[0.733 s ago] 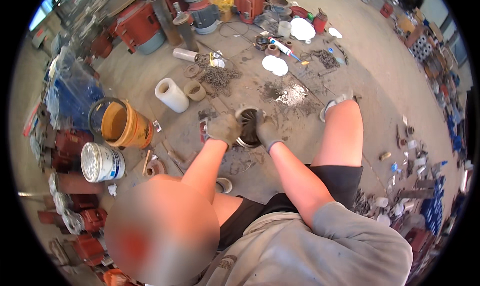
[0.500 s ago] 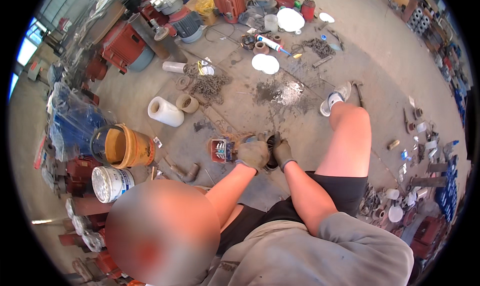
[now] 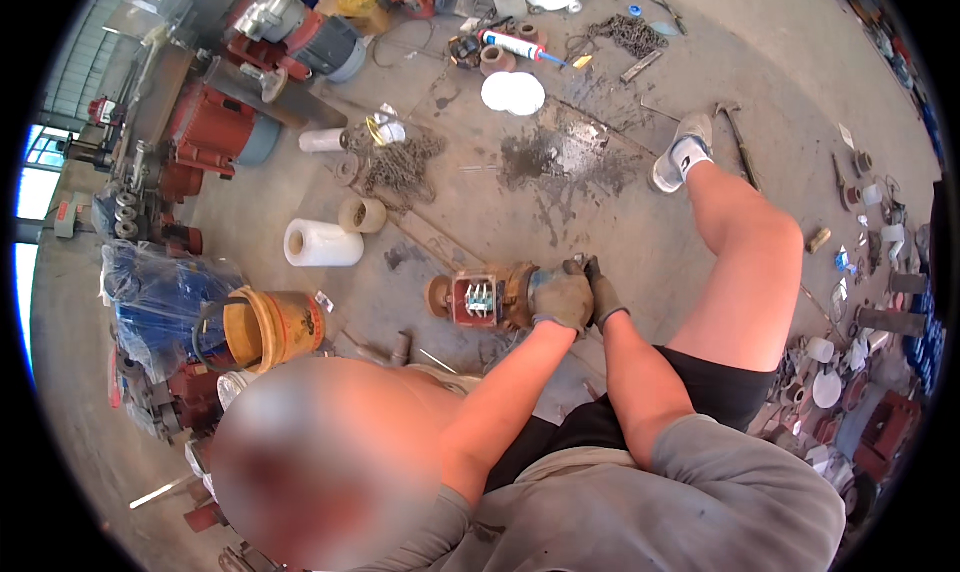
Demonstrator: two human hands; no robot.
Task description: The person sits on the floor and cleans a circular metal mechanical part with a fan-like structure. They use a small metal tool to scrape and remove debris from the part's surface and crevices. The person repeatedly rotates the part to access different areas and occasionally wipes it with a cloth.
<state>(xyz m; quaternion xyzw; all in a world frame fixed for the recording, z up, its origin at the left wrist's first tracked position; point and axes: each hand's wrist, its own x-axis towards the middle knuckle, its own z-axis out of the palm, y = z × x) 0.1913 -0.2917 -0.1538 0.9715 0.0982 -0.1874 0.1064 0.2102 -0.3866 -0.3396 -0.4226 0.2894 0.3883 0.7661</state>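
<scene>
A small rusty-brown electric motor [image 3: 512, 290] lies on its side on the floor in front of me. Its red terminal box [image 3: 478, 300] is uncovered and shows a pale terminal block inside. My left hand [image 3: 560, 297], in a grey-brown work glove, is closed over the motor's right end. Right beside it, my right hand [image 3: 603, 292], gloved too, has its fingers curled round the same end. The two hands touch and hide that end of the motor.
To the left stand a yellow bucket [image 3: 290, 327] and a white film roll [image 3: 322, 244]. A chain pile [image 3: 403, 167], a sealant tube [image 3: 513, 45] and white discs [image 3: 513, 93] lie ahead. A hammer [image 3: 738, 142] rests by my right foot [image 3: 686, 154]. Larger motors [image 3: 215, 132] line the left.
The motor has turned: its dark round end, visible between my hands before, is now hidden. Both hands have shifted right and come together. My view has also swung.
</scene>
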